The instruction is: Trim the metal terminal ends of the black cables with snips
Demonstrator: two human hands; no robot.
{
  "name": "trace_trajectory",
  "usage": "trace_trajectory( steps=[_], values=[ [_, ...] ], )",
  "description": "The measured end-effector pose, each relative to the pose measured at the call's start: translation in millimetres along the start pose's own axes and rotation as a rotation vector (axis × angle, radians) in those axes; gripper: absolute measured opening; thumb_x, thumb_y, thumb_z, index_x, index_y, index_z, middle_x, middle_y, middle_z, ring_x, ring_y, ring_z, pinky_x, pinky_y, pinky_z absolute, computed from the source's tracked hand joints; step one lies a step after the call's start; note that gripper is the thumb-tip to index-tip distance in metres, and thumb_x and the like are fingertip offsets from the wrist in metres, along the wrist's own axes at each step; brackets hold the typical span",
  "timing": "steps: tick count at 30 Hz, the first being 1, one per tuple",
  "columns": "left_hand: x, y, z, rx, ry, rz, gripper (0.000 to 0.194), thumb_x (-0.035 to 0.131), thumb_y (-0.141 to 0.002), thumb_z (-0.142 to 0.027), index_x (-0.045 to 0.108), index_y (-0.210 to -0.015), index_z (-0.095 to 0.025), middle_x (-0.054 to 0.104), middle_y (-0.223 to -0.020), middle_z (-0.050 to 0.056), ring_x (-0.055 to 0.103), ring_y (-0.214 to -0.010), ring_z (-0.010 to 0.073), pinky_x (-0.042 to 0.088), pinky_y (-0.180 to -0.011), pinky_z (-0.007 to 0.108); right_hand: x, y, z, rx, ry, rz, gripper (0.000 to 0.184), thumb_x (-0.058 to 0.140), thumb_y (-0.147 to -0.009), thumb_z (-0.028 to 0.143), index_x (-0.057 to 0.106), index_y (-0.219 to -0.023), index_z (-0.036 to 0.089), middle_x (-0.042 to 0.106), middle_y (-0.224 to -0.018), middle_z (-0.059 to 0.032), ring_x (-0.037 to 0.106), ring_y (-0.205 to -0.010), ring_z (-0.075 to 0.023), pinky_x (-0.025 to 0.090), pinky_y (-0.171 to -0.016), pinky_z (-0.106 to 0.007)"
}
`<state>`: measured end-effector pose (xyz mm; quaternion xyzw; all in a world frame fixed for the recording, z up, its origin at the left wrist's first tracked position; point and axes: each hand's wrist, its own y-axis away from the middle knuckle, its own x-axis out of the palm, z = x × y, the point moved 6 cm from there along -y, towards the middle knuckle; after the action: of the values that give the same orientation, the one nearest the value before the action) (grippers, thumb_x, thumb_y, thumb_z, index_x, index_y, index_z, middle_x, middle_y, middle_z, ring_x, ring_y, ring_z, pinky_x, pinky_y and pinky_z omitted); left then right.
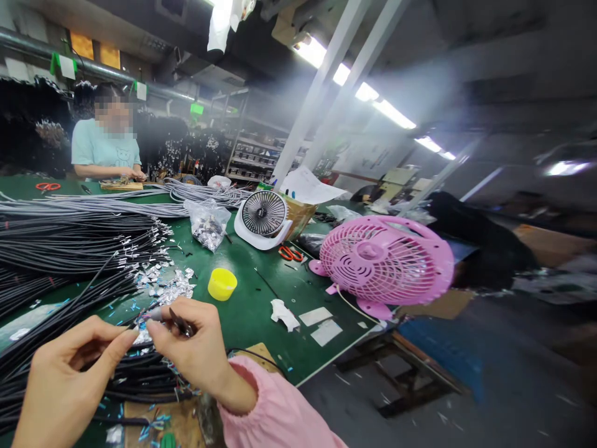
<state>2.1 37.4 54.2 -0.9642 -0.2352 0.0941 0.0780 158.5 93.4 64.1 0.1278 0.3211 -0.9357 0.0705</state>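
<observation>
My left hand (77,373) is closed in a pinch, thumb against forefinger, on what looks like the end of a black cable; the fingers partly cover it. Close beside it, the fingertips of my right hand (198,351) meet near thin wires at that cable end. A small dark metal tool (181,325) sits in my right hand, its kind mostly hidden by the fingers. Around and below both hands lie black cables (84,249) in thick bundles. Their stripped ends show silver foil scraps (175,287) and bits of blue wire insulation.
A yellow cup (222,284), a bag of small parts (208,225) and orange-handled scissors (290,253) lie on the green table (247,323). Behind stand a white fan (263,214) and a pink fan (385,261). Across the table a person (107,146) works with their hands.
</observation>
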Motion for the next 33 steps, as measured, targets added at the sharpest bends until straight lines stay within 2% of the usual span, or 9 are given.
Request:
trace_trajectory(
  steps=[6,11,13,16,19,23,27,31,33],
  values=[
    [2.2,2,0,0.017,-0.007,0.024,0.061,0.083,-0.055,-0.084,0.068,-0.05,-0.026,0.06,-0.05,-0.004,0.06,-0.054,0.0153,0.05,-0.052,0.021,0,1,1,0.005,0.026,0.003,0.029,0.067,-0.078,0.016,0.059,-0.05,0.019,0.048,-0.052,0.0035,0.044,-0.05,-0.0113,0.034,-0.048,-0.026],
    [2.5,2,1,0.007,-0.006,0.034,0.06,0.083,-0.057,-0.084,0.068,-0.05,-0.026,0.061,-0.05,-0.004,0.062,-0.055,0.0168,0.05,-0.053,0.022,6,7,-11,0.001,-0.006,0.065,0.026,0.068,-0.078,0.016,0.061,-0.053,0.02,0.049,-0.052,0.0037,0.044,-0.05,-0.0111,0.031,-0.047,-0.026],
    [2.7,3,2,0.0,0.0,0.03,0.059,0.082,-0.059,-0.083,0.069,-0.05,-0.026,0.062,-0.051,-0.004,0.063,-0.055,0.0159,0.05,-0.054,0.021,9,10,-15,-0.018,-0.014,0.098,0.025,0.07,-0.079,0.019,0.062,-0.055,0.021,0.049,-0.054,0.0042,0.043,-0.051,-0.011,0.03,-0.046,-0.026],
    [2.8,4,2,0.009,0.004,0.021,0.05,0.083,-0.063,-0.075,0.071,-0.053,-0.028,0.061,-0.053,-0.007,0.06,-0.055,0.0128,0.049,-0.057,0.018,6,10,-12,-0.049,0.019,0.037,0.027,0.07,-0.079,0.02,0.059,-0.055,0.021,0.048,-0.054,0.0042,0.042,-0.05,-0.0109,0.032,-0.047,-0.026],
    [2.1,4,1,0.084,-0.057,0.001,0.043,0.082,-0.068,-0.068,0.072,-0.054,-0.029,0.06,-0.053,-0.007,0.053,-0.052,0.011,0.044,-0.052,0.019,1,6,-5,-0.034,0.055,-0.026,0.029,0.069,-0.079,0.022,0.055,-0.053,0.02,0.048,-0.052,0.0036,0.043,-0.048,-0.0108,0.032,-0.047,-0.026],
    [-0.5,2,5,0.209,-0.186,-0.01,0.04,0.077,-0.075,-0.064,0.073,-0.057,-0.029,0.063,-0.053,-0.006,0.048,-0.05,0.0119,0.037,-0.047,0.022,1,4,-1,-0.077,0.025,0.017,0.023,0.068,-0.08,0.021,0.058,-0.059,0.02,0.053,-0.055,0.0028,0.047,-0.05,-0.0111,0.034,-0.048,-0.024],
    [-1.2,-7,7,0.305,-0.213,0.083,0.042,0.076,-0.077,-0.068,0.075,-0.058,-0.03,0.065,-0.051,-0.005,0.055,-0.046,0.0134,0.043,-0.044,0.021,1,6,-3,-0.115,0.021,0.043,0.024,0.065,-0.082,0.018,0.053,-0.061,0.021,0.051,-0.057,0.0036,0.047,-0.052,-0.0111,0.033,-0.049,-0.024],
    [0.4,-16,-8,0.376,-0.232,0.179,0.054,0.07,-0.077,-0.078,0.077,-0.056,-0.03,0.072,-0.053,-0.003,0.066,-0.045,0.0141,0.05,-0.042,0.017,0,6,3,-0.164,0.0,0.028,0.023,0.062,-0.083,0.02,0.053,-0.062,0.021,0.051,-0.059,0.0031,0.051,-0.055,-0.012,0.037,-0.053,-0.025],
    [4.4,-18,-16,0.388,-0.218,0.254,0.056,0.069,-0.077,-0.081,0.08,-0.057,-0.03,0.074,-0.052,-0.001,0.068,-0.042,0.015,0.051,-0.04,0.016,2,5,-1,-0.105,-0.038,0.062,0.024,0.062,-0.08,0.017,0.051,-0.059,0.021,0.047,-0.058,0.0039,0.046,-0.054,-0.0112,0.034,-0.052,-0.025]
  ],
)
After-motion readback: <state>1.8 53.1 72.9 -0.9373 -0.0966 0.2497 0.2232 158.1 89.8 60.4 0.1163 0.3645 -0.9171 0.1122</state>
